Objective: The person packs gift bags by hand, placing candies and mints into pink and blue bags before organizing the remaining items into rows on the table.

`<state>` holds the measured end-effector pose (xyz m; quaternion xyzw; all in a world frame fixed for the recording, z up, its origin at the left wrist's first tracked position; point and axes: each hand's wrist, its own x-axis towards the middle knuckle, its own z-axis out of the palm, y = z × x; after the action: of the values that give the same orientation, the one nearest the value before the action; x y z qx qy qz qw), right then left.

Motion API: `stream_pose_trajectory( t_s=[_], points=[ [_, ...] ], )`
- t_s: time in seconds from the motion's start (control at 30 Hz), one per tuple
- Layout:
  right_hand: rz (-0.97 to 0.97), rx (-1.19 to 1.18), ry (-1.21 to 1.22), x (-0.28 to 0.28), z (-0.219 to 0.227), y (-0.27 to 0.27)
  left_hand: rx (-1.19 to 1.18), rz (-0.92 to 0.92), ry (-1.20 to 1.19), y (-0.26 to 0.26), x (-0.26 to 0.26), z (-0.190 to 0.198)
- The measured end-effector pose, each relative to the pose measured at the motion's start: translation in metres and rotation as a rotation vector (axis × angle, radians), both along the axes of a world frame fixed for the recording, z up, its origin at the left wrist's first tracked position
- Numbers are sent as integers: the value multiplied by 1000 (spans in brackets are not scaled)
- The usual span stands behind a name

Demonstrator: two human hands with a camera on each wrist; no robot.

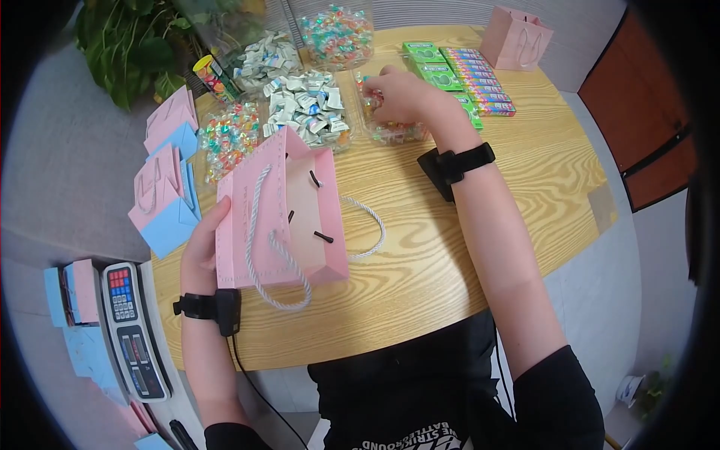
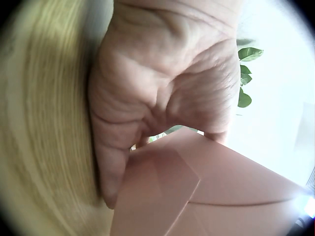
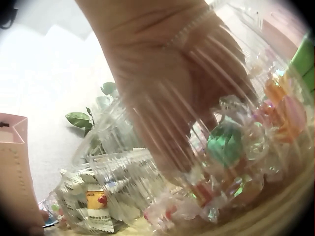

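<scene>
My left hand (image 1: 201, 244) grips a pink paper gift bag (image 1: 240, 225) by its lower end. The bag is tilted over on the table, mouth toward the right, its white rope handles (image 1: 289, 274) hanging loose. In the left wrist view, the thumb and fingers of that hand (image 2: 162, 83) straddle the bag's folded base (image 2: 197, 182). My right hand (image 1: 401, 97) reaches down into a clear plastic box (image 1: 364, 124) of wrapped candies. Through the box wall, its fingers (image 3: 167, 147) dip among shiny candies (image 3: 224, 145); their tips are hidden, and I cannot tell whether they hold any.
Tubs of white-wrapped sweets (image 1: 307, 105) and bright candies (image 1: 337, 34) stand at the back. Green packs (image 1: 435, 71) and colourful packs (image 1: 480, 82) lie right, near another pink bag (image 1: 517, 37). Pink-and-blue bags (image 1: 161, 191) line the left edge, above a scale (image 1: 135, 330).
</scene>
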<state>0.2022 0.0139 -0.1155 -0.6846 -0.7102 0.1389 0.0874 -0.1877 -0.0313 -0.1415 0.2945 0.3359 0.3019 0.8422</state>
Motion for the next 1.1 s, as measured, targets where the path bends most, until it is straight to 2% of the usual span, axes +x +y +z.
stream_pose_trajectory(
  t_s=[0.13,0.37,0.43,0.53,0.67,0.73,0.83,0.93,1.1],
  points=[
    [20,39,31,0,4,-4,10,88,34,-3,7,3],
    [-11,23,14,2,10,-5,6,80,-10,-2,6,0],
    [-35,69,107,4,11,-7,13,105,2,-3,8,1],
    [46,195,59,12,2,2,27,108,21,-4,9,2],
    [69,248,90,15,6,0,66,106,33,-4,11,2],
    [-14,221,232,16,15,-4,94,117,34,-5,13,2],
    [-12,335,209,19,23,-4,96,107,22,-3,10,0],
    [-65,278,322,19,30,-7,78,114,8,-5,13,3],
    [-4,283,466,6,47,-14,125,193,113,-12,32,16]
  ],
)
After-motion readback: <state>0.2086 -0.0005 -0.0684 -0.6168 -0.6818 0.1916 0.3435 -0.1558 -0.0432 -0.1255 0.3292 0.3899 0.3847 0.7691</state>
